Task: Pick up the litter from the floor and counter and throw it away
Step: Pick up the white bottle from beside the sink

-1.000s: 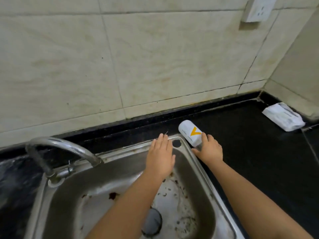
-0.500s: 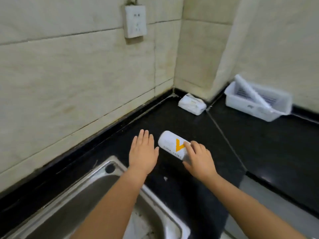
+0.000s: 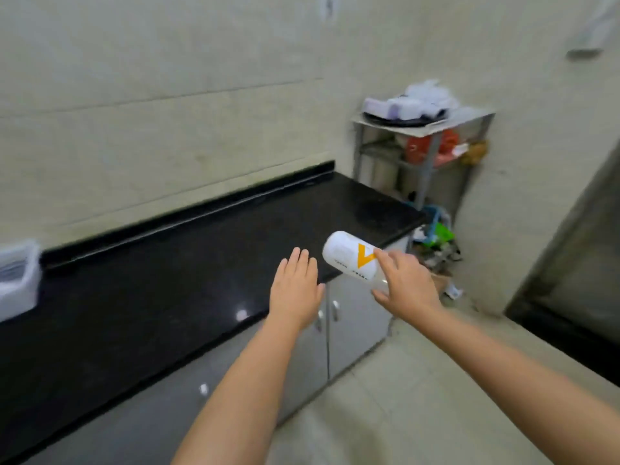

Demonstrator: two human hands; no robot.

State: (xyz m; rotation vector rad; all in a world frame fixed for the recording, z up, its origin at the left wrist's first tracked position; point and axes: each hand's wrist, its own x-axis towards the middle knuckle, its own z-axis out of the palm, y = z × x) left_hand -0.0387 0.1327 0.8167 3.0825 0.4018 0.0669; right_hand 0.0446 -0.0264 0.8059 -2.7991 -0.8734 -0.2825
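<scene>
Item: white bottle [image 3: 352, 260] with an orange mark, litter. Held in the air, lying on its side and tilted, base end pointing away up-left, over the front right corner of the black bench [image 3: 167, 283]. Not touching the bench.

Grip: the right hand [image 3: 404, 288] holds the bottle at its near, clear end, fingers laid over the top and thumb below. The hold covers only that end; most of the bottle sticks out unsupported.

Risk: held by one end, the bottle could pivot or slip out, more so if the clear end is wet or smooth. The picture is blurred with motion, and a quick swing would add to that. A drop would land it on the floor [image 3: 385, 391] or the bench edge.

Left hand [image 3: 295, 290]: empty, flat, palm down, fingers together and stretched forward, just beside the bottle's base end, not touching it. Both forearms reach forward from the lower edge, the right one angled inward.

Surroundings: grey cupboard doors [image 3: 349, 317] under the bench; a heap of rubbish [image 3: 434, 243] on the floor past the bench end, likely the drop point; a metal rack [image 3: 422, 149] above it; a white plastic basket [image 3: 16, 280] at far left on the bench.
</scene>
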